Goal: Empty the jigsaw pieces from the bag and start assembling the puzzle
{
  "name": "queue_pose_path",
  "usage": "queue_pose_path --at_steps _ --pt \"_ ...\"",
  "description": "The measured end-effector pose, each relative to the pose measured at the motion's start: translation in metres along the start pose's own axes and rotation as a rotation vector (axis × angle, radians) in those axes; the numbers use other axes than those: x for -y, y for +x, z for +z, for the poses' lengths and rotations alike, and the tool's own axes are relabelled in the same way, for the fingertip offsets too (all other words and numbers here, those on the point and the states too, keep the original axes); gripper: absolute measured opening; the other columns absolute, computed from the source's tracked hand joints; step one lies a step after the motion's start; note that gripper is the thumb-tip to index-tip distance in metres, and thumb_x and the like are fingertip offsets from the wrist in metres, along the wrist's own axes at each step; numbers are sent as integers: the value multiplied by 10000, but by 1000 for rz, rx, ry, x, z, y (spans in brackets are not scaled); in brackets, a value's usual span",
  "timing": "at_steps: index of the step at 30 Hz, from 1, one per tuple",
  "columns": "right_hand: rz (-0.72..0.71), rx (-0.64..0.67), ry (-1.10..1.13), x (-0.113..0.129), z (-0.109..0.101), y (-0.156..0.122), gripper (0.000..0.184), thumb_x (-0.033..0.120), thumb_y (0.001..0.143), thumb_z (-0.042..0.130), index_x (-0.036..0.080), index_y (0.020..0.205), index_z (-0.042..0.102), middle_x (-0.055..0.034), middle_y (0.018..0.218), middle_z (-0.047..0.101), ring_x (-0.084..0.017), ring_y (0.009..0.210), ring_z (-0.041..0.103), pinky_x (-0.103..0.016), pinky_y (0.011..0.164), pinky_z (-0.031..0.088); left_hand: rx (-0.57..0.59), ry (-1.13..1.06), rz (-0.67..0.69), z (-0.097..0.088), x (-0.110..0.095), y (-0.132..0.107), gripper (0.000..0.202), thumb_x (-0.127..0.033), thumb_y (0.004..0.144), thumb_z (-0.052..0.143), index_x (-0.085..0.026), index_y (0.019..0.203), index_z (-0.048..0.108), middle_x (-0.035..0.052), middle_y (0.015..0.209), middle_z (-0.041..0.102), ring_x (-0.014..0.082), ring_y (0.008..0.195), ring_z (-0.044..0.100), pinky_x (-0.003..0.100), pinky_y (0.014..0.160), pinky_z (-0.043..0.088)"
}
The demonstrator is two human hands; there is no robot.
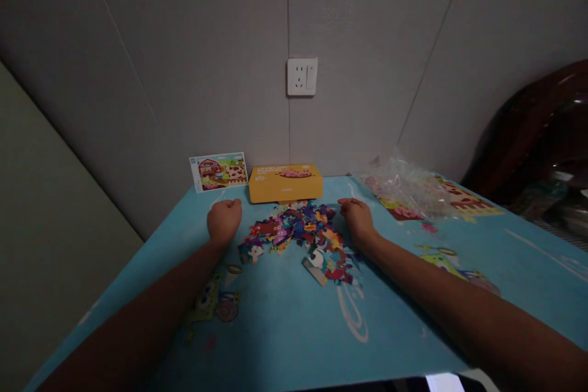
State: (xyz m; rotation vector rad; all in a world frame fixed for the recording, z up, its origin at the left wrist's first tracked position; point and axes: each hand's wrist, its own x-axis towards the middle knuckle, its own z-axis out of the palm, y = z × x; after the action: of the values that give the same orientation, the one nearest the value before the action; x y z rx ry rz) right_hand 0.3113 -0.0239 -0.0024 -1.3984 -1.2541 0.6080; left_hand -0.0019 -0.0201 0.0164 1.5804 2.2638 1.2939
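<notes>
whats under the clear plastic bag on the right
Colourful printed artwork, poking out at the near and right edges of the clear plastic bag; crumpled plastic obscures the middle, so details there can't be made out.

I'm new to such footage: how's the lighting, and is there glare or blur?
Head view: dim overall, darker in the upper corners; pale glints on the clear plastic; a bright patch at the bottom edge; fine detail in the puzzle pieces looks soft.
</notes>
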Motion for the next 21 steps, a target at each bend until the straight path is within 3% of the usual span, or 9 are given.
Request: queue_pose_path --at_steps 4,7,10,13,16,19,21 --pt "-90 47 -89 16 -12 -14 178 301 667 538 170 733 638 10 552 538 -152 524 471 -268 522 306 -10 -29 138 -11 2 -11 365 -361 776 417 -205 456 336 -22 459 322 128 493 373 272 539 239" --pt "-283 172 -263 39 -20 -31 179 302 743 558 180 807 673 12 588 569 -149 551 488 -269 556 303 50 -48 310 -20 -3 -23 405 -407 792 439 -197 471 311 -41 468 272 105 488 334 260 547 245" --pt "-592 409 -452 64 -27 -47 197 308 822 542 181 886 678 -19 735 635 -157 642 542 -278 621 356 110 -66 473 -26 -13 -33 419 -413 803 475 -189 474 344 -42 480 302 101 492 321 265 560 259" --pt "-797 713 -564 79 -32 -58 301 377 780 653 210 1030 669 -48 929 640 -195 781 583 -301 679 407 169 -91 662 -32 -21 -38 353 -355 830 513 -177 527 476 -24 527 428 115 540 400 268 593 309" --pt "-798 802 -680 76 -29 -62 473 446 730 736 221 1134 634 -73 1034 606 -225 835 595 -331 697 449 246 -151 972 -35 -24 -42 218 -275 869 543 -173 692 619 19 643 566 155 676 497 289 675 383" --pt "-710 712 -720 64 -17 -62 611 630 734 702 196 1155 615 -100 1045 584 -250 855 595 -367 699 490 354 -210 1135 -35 -25 -47 96 -247 853 608 -190 896 673 61 877 661 201 881 537 343 805 435" --pt "-675 636 -713 58 -9 -62 681 723 701 666 179 1109 625 -109 1028 576 -265 867 587 -390 703 505 447 -198 1196 -34 -25 -53 255 -280 818 669 -197 1059 657 86 1068 657 239 1023 514 397 902 437"
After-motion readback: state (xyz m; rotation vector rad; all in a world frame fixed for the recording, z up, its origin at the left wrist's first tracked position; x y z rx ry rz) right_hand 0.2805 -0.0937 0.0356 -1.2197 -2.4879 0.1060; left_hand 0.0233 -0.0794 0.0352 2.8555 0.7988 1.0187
